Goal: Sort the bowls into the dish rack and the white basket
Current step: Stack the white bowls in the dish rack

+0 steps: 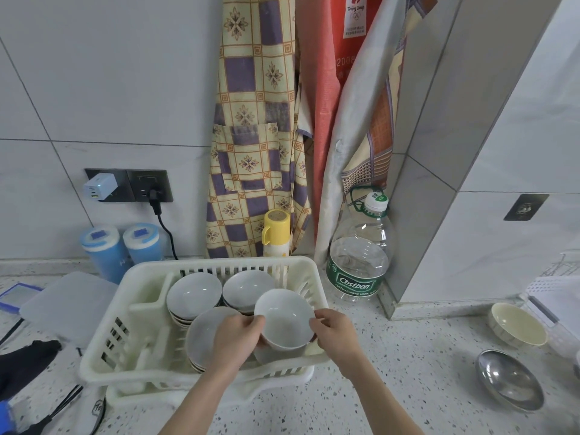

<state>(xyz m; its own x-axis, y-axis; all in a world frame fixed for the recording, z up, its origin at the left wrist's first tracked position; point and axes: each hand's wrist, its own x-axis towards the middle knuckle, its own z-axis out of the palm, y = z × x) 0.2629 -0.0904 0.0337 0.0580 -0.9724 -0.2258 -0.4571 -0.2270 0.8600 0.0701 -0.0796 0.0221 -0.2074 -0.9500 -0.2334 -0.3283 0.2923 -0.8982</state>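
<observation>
A cream plastic dish rack stands on the speckled counter in front of me. Several white bowls sit stacked in it, one stack at the back left, one at the back middle and one at the front. Both hands hold one white bowl over the rack's right front part. My left hand grips its left rim, and my right hand pinches its right rim. A cream ribbed bowl and a steel bowl lie on the counter at the right. At the far right edge a white basket is partly visible.
A large water bottle and a yellow flask stand behind the rack. Two blue-lidded containers and a plugged-in cable are at the back left. A plastic lid and dark items lie at the left. Aprons hang on the wall.
</observation>
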